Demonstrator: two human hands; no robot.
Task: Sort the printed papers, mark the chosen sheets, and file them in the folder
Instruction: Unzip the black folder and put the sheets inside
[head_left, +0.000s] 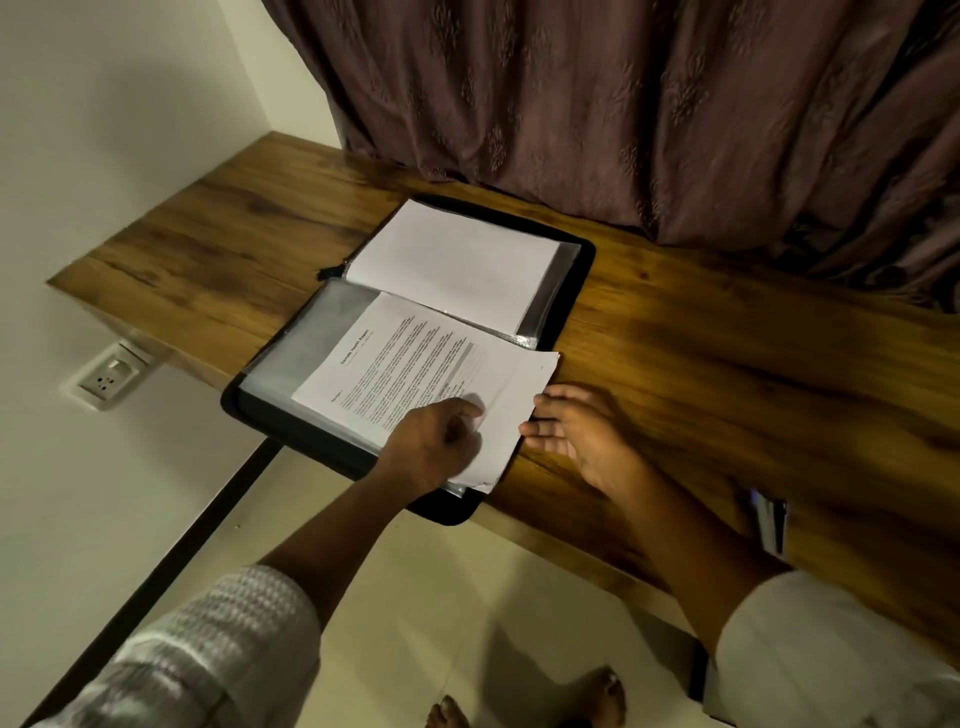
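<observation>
Head view, folder (577, 291) holds printed sheets (405, 358), left fingers (467, 410) pinch 1, right fingers (540, 429) straight.

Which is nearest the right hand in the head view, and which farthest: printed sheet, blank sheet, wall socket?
1. The printed sheet, just left of the right hand, at its fingertips.
2. The blank sheet, on the far flap of the folder.
3. The wall socket, far left on the wall.

Dim wooden desk (727, 364) beneath a brownish patterned curtain (623, 104), white wall (104, 130), socket (106, 382), pale, perhaps tiled, floor (467, 597).
</observation>
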